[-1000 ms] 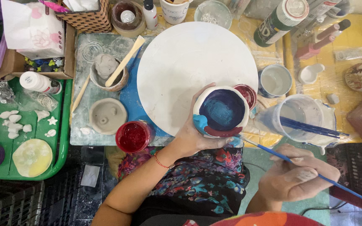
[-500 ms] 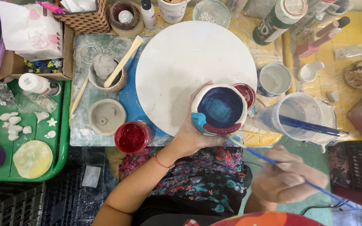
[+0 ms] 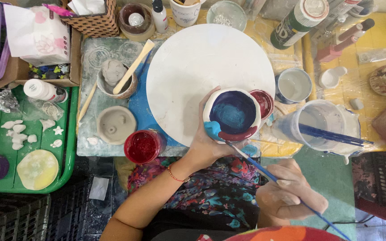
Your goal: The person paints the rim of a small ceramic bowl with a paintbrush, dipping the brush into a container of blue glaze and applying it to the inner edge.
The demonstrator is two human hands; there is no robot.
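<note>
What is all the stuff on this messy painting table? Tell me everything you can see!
bowl: 1, blue inside, white, turquoise and red outside, over the round board
paintbrush: 1, blue handle, tip at the bowl's rim
round board: 1, white, table centre
red paint jar: 1, left of the bowl
water cup: 1, clear, brushes inside, right
clay dishes: 2, grey, left of the board
green tray: 1, far left, white clay shapes on it
paint bottle: 1, green, top right
left hand: holds the bowl
right hand: holds the paintbrush
</note>
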